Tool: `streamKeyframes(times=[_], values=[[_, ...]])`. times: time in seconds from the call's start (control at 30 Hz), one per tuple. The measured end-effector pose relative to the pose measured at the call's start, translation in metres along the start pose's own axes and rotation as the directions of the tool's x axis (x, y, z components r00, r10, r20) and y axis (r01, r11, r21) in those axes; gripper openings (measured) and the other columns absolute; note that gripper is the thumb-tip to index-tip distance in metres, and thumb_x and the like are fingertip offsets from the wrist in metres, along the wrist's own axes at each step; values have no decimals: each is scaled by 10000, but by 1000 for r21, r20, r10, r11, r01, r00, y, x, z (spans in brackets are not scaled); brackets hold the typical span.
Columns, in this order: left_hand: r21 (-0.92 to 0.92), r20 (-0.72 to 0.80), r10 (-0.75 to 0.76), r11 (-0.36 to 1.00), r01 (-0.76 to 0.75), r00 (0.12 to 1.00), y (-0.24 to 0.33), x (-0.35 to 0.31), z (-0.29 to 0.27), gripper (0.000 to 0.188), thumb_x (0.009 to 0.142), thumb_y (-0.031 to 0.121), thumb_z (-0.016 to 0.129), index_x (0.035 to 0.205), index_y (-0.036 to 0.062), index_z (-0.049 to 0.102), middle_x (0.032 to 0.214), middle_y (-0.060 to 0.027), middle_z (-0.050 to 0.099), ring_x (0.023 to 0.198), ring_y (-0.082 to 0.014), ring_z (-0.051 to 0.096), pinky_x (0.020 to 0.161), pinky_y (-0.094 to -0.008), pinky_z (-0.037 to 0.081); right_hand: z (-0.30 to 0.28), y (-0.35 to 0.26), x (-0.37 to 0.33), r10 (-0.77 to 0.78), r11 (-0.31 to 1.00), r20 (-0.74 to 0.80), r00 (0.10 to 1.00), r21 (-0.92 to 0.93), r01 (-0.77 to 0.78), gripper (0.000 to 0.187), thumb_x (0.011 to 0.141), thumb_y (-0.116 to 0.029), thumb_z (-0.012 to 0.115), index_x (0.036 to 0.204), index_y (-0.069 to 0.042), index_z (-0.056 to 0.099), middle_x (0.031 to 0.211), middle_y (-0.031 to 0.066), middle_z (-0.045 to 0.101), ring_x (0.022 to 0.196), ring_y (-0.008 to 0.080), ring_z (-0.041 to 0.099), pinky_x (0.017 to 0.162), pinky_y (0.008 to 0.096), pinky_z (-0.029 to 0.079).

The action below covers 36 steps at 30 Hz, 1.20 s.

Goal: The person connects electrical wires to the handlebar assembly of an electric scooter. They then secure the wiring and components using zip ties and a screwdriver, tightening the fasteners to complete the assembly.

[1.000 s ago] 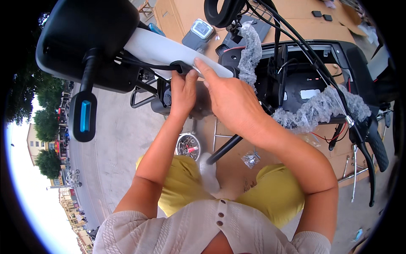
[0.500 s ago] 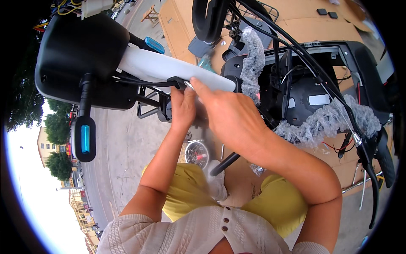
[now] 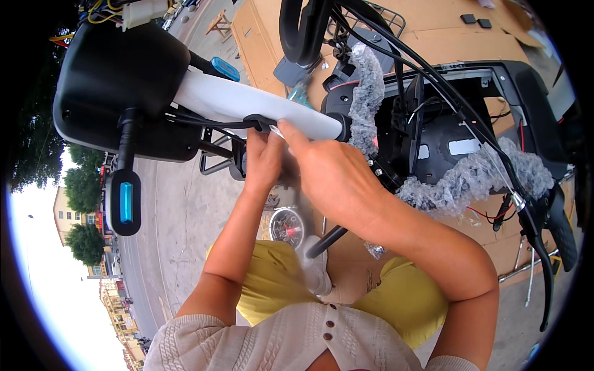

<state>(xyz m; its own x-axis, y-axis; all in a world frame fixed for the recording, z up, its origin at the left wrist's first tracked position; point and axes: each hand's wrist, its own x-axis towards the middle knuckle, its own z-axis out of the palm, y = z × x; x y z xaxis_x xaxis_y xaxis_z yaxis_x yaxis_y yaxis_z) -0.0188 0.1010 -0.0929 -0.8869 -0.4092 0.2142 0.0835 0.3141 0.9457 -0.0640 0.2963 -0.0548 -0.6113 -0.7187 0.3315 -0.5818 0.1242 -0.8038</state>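
A white painted tube (image 3: 247,102) of a partly built electric bike or scooter slants across the upper middle. Black cables (image 3: 216,123) run along its near side into a bent black sleeve (image 3: 258,122). My left hand (image 3: 263,162) reaches up to that sleeve, fingers closed on it, the fingertips partly hidden behind it. My right hand (image 3: 337,176) comes in from the right. Its index fingertip presses beside the sleeve, next to my left thumb, and the other fingers are curled out of sight. A small shiny sliver (image 3: 276,131) shows between thumb and index finger; its kind is unclear.
A large black housing (image 3: 117,93) with blue-lensed lamps (image 3: 125,203) is at left. Right stands a black frame with bubble-wrapped tubes (image 3: 470,179), hanging cables and a brake lever (image 3: 544,278). Cardboard (image 3: 427,28) covers ground behind. A round part (image 3: 288,227) lies below my hands.
Both hands stay at the black sleeve and have shifted very slightly. The shiny sliver between the fingers has turned a little. The view has moved slightly.
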Motion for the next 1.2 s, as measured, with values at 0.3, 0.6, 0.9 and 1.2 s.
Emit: streamKeyframes(times=[0.3, 0.6, 0.9, 1.2], values=[[72, -28, 139, 988, -136, 990, 3, -5, 5, 426, 982, 285, 585, 1206, -52, 450, 1115, -131, 627, 1022, -183, 608, 894, -322, 485, 2, -3, 2, 75, 983, 16, 997, 170, -76, 405, 882, -35, 511, 1281, 19, 478, 780, 314, 620, 778, 487, 620, 668, 523, 498], [100, 3, 63, 993, -63, 998, 14, -10, 5, 485, 987, 287, 573, 1270, -59, 385, 1189, -166, 592, 1101, -204, 582, 946, -341, 461, -4, -4, 15, 111, 958, 97, 989, 255, -132, 274, 922, -55, 495, 1190, -1, 485, 851, 340, 613, 871, 511, 595, 731, 533, 470], [99, -40, 10, 995, -6, 999, 22, -11, 13, 422, 986, 175, 539, 1292, -55, 361, 1184, -156, 586, 1092, -195, 581, 932, -339, 463, -5, -12, 17, 114, 987, 104, 988, 102, -125, 267, 902, -15, 476, 1166, 21, 466, 882, 332, 616, 879, 502, 593, 734, 532, 475], [-9, -61, 113, 993, -114, 992, 8, -9, 14, 413, 995, 248, 565, 1280, -4, 406, 1163, -108, 570, 1023, -164, 570, 877, -316, 479, 4, -5, 12, 28, 995, -18, 999, 100, -26, 245, 913, -40, 490, 1152, 11, 473, 857, 300, 621, 841, 489, 595, 704, 520, 474]])
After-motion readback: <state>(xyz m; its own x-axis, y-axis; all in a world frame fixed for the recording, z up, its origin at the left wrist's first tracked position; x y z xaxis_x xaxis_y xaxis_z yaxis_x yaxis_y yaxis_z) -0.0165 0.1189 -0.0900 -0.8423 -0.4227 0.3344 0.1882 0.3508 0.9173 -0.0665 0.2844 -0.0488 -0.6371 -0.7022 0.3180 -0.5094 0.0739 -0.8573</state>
